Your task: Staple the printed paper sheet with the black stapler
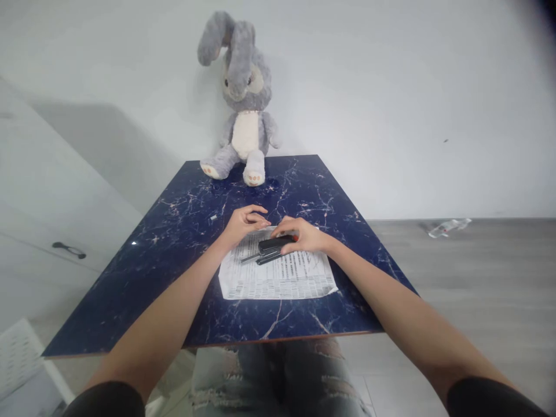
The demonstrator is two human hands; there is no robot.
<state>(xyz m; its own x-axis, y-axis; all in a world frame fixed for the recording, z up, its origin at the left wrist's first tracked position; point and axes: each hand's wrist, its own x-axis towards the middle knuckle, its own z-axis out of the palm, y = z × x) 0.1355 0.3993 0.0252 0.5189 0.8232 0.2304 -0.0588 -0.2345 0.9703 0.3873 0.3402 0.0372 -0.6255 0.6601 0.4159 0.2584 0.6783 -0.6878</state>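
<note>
A black stapler (271, 244) with a bit of red at its rear is in the grip of my right hand (299, 234). It lies low over the printed sheet of paper (278, 284), and a thin metal piece (249, 259) sticks out from its left end. My left hand (246, 223) hovers at the paper's upper left edge, its fingers apart and loosely bent, with nothing visible in them. A small light-coloured piece (213, 218) rests on the table to the left of that hand.
The dark blue marbled table (143, 289) carries a grey plush rabbit (247, 124) sitting at its far edge against the wall. A white cabinet with a black handle (68, 250) stands at left. On the floor at right lies a clear plastic item (449, 227).
</note>
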